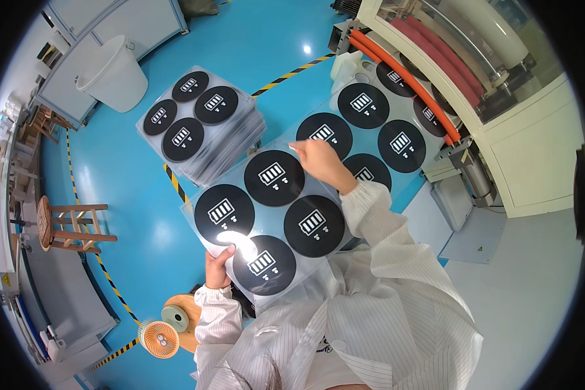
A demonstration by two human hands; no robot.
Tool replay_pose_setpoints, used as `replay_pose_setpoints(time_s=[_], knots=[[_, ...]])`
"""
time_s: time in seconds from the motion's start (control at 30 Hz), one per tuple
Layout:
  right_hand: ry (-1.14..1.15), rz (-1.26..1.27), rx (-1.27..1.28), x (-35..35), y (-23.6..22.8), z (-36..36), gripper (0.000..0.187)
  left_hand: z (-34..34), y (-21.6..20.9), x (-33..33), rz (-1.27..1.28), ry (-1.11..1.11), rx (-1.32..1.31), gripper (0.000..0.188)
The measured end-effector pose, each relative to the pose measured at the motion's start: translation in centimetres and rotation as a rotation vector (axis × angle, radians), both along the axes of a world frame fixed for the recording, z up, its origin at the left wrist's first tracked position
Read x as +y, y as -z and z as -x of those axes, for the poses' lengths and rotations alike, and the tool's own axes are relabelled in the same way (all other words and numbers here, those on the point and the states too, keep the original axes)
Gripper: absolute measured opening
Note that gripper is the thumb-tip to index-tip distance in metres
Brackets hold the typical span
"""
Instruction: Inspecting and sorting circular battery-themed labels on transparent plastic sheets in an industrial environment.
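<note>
A clear plastic sheet [264,214] printed with black discs and white battery-like marks spans the space before me. My left hand [218,268] grips its near left edge, the thumb lying on top beside a bright glare. Over the far right end, my right hand [321,164] is closed, with thumb and forefinger pinched at the sheet's edge. Beyond that hand, similar clear printed film [365,142] with black discs runs up to the machine's orange-red rollers [404,84]. On the far left rests a thick stack of like sheets [231,144].
A cream machine [539,146] with rollers behind a window stands at the right. Around the blue floor are a white bucket [115,77], a wooden stool [78,224], a small orange fan [159,338] on a round wooden top, and yellow-black floor tape [292,75].
</note>
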State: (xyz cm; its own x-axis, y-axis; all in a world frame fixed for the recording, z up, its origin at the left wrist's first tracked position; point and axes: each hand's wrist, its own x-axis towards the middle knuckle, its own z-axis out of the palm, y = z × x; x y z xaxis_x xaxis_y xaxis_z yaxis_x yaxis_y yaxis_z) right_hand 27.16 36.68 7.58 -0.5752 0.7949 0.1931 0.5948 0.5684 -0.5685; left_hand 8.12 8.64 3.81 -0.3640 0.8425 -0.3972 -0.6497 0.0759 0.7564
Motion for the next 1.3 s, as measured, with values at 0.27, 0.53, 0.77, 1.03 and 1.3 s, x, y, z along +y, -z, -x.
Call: replay_pose_setpoints(time_s=[0.27, 0.53, 0.77, 1.03, 1.3], knots=[[-0.19, 0.577, -0.227, -11.9, -5.7, -15.6, 0.02, 1.4, 0.8, -2.2, 0.015, -0.053, -0.017, 0.038], [0.191, 0.614, 0.455, -10.1, 3.3, -22.5, 0.024, 3.3, -1.1, -3.4, 0.003, -0.024, -0.048, 0.038], [0.353, 0.746, 0.968, -12.1, -2.2, -17.5, 0.024, -0.1, 0.3, -1.8, 0.014, 0.05, -0.161, 0.027], [0.277, 0.933, 0.802, -13.7, -6.8, -17.1, 0.023, -7.5, -1.5, 8.3, -0.17, 0.324, -0.133, 0.033], [0.049, 1.139, 0.409, -13.5, -5.8, -17.2, 0.025, -9.5, -1.1, 11.3, -0.104, 0.226, -0.24, 0.034]])
